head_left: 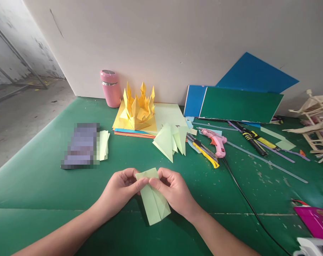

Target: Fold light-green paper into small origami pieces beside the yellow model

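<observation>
Between my two hands is a pale green piece of folded paper [154, 206], a narrow strip with a crease or flap edge running down its length. My left hand [125, 185] grips its upper left edge, thumb on top and fingers curled behind. On the other edge my right hand [172, 186] pinches it the same way, and the two thumb tips almost meet. The fingertips behind the paper are hidden. Beyond my hands lie several folded light green paper triangles [165, 142]. A yellow folded-paper crown [138, 113] stands on a stack of coloured paper [134, 134].
Right of the triangles lie a yellow utility knife [206, 153] and a pink glue gun [217, 142], its black cord [246, 199] trailing to the front right. A pink bottle [112, 90] stands at the back. At left, a pixelated dark object [81, 145] touches green paper slips [104, 145].
</observation>
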